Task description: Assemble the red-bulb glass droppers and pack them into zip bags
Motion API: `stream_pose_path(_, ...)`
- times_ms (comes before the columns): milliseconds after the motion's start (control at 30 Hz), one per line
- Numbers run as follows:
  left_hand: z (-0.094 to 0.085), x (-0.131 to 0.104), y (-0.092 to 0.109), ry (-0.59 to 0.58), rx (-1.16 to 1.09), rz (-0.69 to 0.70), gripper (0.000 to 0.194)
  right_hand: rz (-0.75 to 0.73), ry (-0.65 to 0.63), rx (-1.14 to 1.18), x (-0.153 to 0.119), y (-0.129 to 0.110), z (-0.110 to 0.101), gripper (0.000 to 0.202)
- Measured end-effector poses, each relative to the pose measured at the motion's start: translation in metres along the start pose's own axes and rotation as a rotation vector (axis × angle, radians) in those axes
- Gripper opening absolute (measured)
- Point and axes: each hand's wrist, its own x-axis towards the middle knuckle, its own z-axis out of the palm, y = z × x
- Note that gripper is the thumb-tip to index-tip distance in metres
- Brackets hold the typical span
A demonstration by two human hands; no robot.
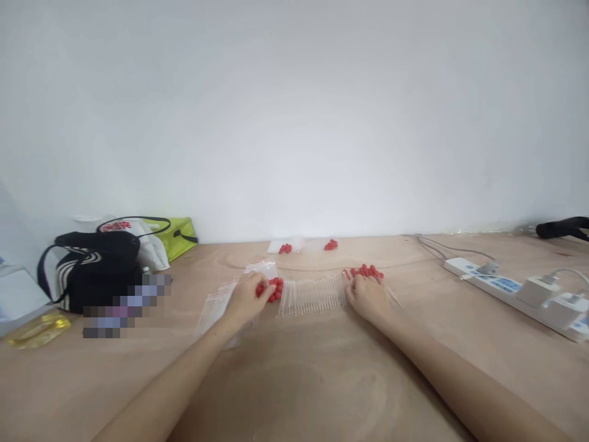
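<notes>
Lying aligned, probably for easy reach, slender clear tubes (313, 296) separate the left hand (250, 296), loosely curled at red pieces (277, 288), from the curled right hand (370, 296); both grips are unclear.

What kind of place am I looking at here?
Probably a makeshift indoor workspace: a wooden table against a plain wall. A neat row of thin clear sticks or tubes suggests handwork, while the power strip and black bag make it look improvised.
</notes>
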Motion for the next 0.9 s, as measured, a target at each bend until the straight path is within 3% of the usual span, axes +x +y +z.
stream_pose_path(100, -0.014, 0.019, -0.021, -0.114, 0.011, 0.034, 0.014, -0.135, 0.162, 0.054, -0.022, 0.011, -0.005, 0.026)
stream_pose_path(200, -0.017, 0.034, -0.030, -0.216, 0.008, 0.114, 0.016, -0.233, 0.260, 0.122, -0.041, 0.020, -0.009, 0.027)
stream_pose_path(433, 0.008, 0.061, -0.026, -0.372, 0.094, 0.147, 0.017, -0.248, 0.256, 0.213, -0.050, 0.021, -0.010, 0.022)
stream_pose_path(700, 0.021, 0.067, -0.009, -0.423, 0.247, 0.172, 0.011, -0.273, 0.268, 0.233, -0.049, 0.018, -0.010, 0.021)
stream_pose_path(900, 0.023, 0.063, 0.001, -0.354, 0.291, 0.193, 0.018, -0.302, 0.274, 0.248, -0.049, 0.016, -0.011, 0.022)
